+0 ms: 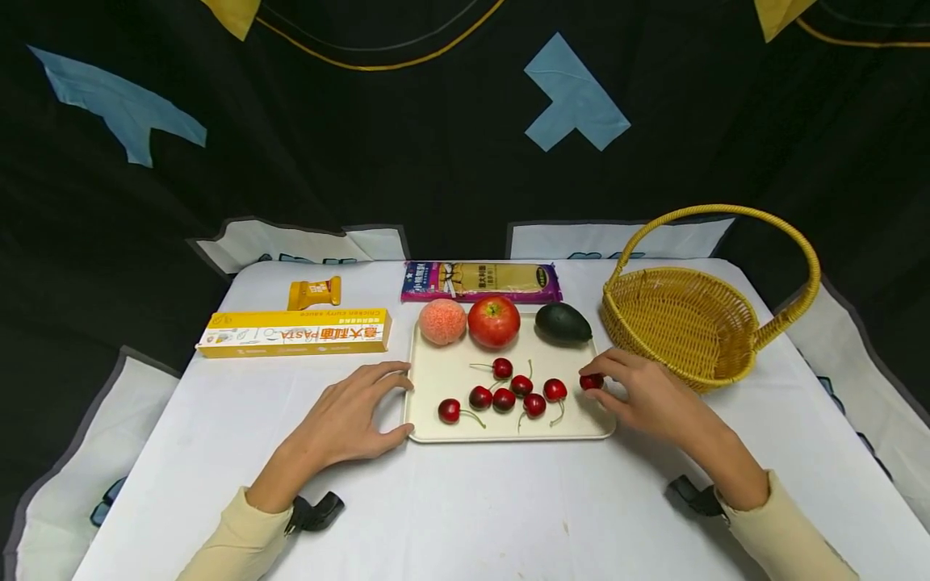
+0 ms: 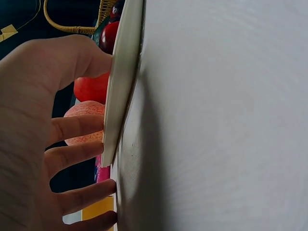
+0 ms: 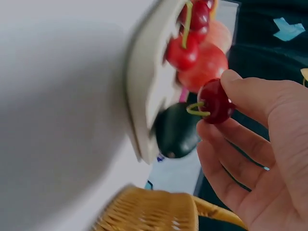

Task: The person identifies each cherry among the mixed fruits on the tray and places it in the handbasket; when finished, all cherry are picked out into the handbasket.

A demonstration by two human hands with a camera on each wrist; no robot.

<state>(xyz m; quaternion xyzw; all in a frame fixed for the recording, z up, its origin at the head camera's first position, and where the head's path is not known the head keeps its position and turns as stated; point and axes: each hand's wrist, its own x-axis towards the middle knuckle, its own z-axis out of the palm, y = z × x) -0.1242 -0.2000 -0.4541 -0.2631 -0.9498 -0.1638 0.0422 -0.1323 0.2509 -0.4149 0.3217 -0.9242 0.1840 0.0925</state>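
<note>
While the left hand [image 1: 356, 415], fingers parted, touches a cream rectangular tray [image 1: 436, 371], the right hand [image 1: 647, 395] holds a round dark-red cherry [image 3: 217, 102] between pinched fingers above the tray's right side.

The cherry [image 1: 591, 382] pinched in the right hand [image 1: 650, 397] looks smooth and glossy. Beneath that grip the tray [image 1: 429, 375] looks like smooth, faintly satin plastic; just beyond the grip the avocado [image 1: 563, 323] is smooth with a soft sheen; farther left, the apple [image 1: 494, 322] shines and the peach [image 1: 442, 321] looks rough and matt. Right of the grip, the woven basket [image 1: 683, 323] is ridged and lightly glossy; the tablecloth [image 1: 494, 508] is matt
</note>
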